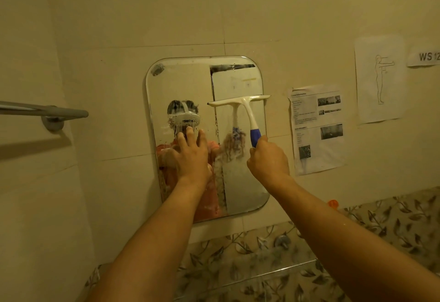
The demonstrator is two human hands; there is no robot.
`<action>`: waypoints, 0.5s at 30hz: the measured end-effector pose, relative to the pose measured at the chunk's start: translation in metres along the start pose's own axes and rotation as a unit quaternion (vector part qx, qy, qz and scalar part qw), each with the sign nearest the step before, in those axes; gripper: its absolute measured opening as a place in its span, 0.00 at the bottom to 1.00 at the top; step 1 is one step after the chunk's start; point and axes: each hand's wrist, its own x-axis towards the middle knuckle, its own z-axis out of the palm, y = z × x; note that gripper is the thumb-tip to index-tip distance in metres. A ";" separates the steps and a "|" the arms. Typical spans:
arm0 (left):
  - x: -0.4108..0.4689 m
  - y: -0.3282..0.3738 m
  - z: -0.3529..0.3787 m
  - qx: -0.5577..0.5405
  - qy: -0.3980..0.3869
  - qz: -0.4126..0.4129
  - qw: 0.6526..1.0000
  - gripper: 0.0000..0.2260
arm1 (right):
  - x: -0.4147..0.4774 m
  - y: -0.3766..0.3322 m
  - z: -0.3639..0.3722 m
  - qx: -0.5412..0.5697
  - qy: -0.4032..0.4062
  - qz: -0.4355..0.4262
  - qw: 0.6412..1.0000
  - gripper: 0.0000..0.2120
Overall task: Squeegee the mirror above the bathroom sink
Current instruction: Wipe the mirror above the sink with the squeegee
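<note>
Your streaky wet glass mirror (181,82), smooth plastic squeegee (238,101) on it, matt paper sheets (316,130) to its right.

I read "WS 12" on a paper strip (425,56) well right of the mirror (185,82). The printed sheet (317,130) just beside the mirror is illegible.

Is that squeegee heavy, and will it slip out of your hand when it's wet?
Probably light: the squeegee looks like thin plastic, and the right hand holds it up by the handle end alone. It may be a bit slippery, since the mirror is streaked with wet foam. The blade bar looks stiff and straight.
</note>
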 end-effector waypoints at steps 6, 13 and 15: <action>0.002 0.002 0.001 -0.008 -0.009 -0.005 1.000 0.48 | -0.018 0.015 0.011 0.000 -0.015 0.001 1.000 0.18; 0.004 0.004 0.002 -0.001 -0.017 -0.012 1.000 0.49 | -0.005 0.019 -0.013 -0.035 0.020 -0.090 0.995 0.16; 0.004 0.004 0.002 0.001 -0.020 -0.008 1.000 0.49 | 0.013 0.016 -0.030 -0.060 0.044 -0.126 0.989 0.18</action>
